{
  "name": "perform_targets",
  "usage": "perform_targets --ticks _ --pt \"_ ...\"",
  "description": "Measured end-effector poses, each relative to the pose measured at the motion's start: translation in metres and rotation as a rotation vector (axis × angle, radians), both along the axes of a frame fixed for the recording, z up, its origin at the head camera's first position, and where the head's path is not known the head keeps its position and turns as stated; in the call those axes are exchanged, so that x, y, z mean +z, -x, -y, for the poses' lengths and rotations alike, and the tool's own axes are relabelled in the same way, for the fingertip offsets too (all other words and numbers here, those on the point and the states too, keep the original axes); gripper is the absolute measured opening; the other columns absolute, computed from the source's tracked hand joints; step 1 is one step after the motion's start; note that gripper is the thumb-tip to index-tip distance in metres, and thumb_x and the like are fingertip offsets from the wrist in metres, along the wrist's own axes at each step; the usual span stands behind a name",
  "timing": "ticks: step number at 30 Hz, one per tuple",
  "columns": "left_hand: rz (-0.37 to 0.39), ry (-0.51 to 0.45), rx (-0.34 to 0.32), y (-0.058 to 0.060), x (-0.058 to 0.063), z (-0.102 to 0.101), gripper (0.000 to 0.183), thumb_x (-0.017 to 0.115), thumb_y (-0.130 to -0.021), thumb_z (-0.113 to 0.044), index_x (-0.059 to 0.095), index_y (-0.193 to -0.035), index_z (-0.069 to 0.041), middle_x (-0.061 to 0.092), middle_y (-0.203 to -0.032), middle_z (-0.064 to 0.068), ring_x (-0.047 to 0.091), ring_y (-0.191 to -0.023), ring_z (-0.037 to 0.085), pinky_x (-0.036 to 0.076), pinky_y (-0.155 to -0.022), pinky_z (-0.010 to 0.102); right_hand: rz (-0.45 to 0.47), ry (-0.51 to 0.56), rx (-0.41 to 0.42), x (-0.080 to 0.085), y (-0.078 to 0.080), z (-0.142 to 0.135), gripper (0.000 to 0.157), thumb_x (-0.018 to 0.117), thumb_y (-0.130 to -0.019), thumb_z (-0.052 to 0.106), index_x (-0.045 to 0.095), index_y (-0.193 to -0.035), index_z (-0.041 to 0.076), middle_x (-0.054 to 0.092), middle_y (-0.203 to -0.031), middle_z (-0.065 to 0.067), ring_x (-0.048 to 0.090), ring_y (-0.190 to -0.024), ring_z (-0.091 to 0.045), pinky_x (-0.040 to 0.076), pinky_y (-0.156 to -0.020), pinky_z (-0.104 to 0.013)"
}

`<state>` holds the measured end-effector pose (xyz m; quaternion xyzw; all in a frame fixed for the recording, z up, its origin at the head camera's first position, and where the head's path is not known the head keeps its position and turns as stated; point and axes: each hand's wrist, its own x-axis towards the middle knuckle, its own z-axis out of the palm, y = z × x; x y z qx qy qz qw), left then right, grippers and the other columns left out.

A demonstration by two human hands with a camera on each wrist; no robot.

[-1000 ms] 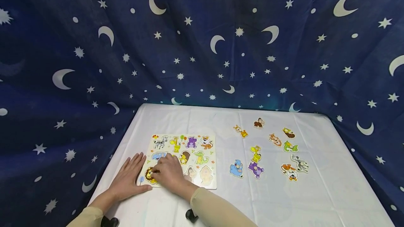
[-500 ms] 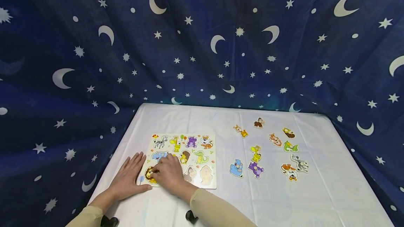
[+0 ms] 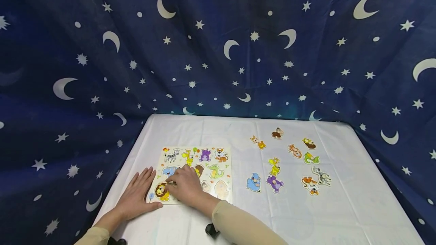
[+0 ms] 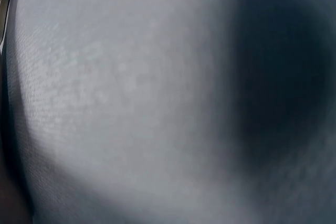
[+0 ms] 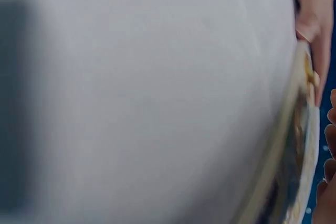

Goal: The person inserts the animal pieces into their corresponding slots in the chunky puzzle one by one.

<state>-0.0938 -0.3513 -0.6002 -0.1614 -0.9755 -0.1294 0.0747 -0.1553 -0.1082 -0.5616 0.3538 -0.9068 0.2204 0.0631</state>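
A white animal puzzle board lies at left on the table. My left hand lies spread at its left edge, with the thumb by the near corner. In the right wrist view this thumb is right at the board's end. A lion piece sits in the near left place, with a small knob standing up in the right wrist view. My right hand hovers over the board, its loosely curled fingertips just right of the lion's head and nothing visible between them. It covers part of the hedgehog picture.
Loose animal pieces lie at right, among them an elephant, a purple hippo, a giraffe, a tiger, a zebra and a crocodile. A starry blue curtain hangs behind the white table.
My right fingers have moved off the lion piece, up and slightly right, so more of the lion shows. The left hand keeps its place. The head view has shifted slightly.
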Motion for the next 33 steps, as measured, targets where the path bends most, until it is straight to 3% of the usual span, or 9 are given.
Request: perform_targets --ticks 10,16,22,33 --pt "-0.003 -0.008 0.007 -0.001 0.000 0.001 0.121 0.072 -0.073 -0.078 0.034 -0.158 -0.001 0.032 -0.163 0.021 0.019 -0.154 0.032 0.001 -0.126 0.040 0.010 0.086 -0.034 0.028 0.028 -0.046 0.019 0.070 -0.096 0.039 0.080 -0.111 0.031 0.064 -0.094 0.014 0.049 -0.093 -0.008 0.044 -0.083 -0.028" --pt "-0.045 -0.011 0.000 -0.003 0.000 -0.002 0.120 0.074 -0.072 -0.076 0.036 -0.157 0.001 0.035 -0.161 0.022 0.023 -0.152 0.034 0.003 -0.126 0.041 0.034 0.161 -0.085 0.035 0.040 -0.080 0.019 0.071 -0.096 0.033 0.080 -0.112 0.028 0.066 -0.098 0.013 0.053 -0.100 -0.012 0.048 -0.092 -0.036" --pt "-0.057 -0.007 -0.010 -0.001 -0.001 -0.002 0.120 0.074 -0.073 -0.076 0.036 -0.157 0.001 0.036 -0.160 0.022 0.023 -0.152 0.034 0.003 -0.126 0.041 0.052 0.248 -0.130 0.040 0.052 -0.119 0.018 0.075 -0.094 0.026 0.081 -0.110 0.021 0.069 -0.094 0.008 0.053 -0.098 -0.016 0.045 -0.089 -0.041" --pt "-0.023 -0.008 0.011 -0.001 -0.002 -0.003 0.121 0.071 -0.073 -0.079 0.036 -0.157 0.000 0.034 -0.162 0.021 0.022 -0.152 0.035 0.002 -0.126 0.042 0.013 0.281 -0.326 0.040 0.069 -0.208 0.016 0.078 -0.091 0.023 0.082 -0.107 0.022 0.069 -0.091 0.010 0.055 -0.102 -0.019 0.044 -0.091 -0.044"
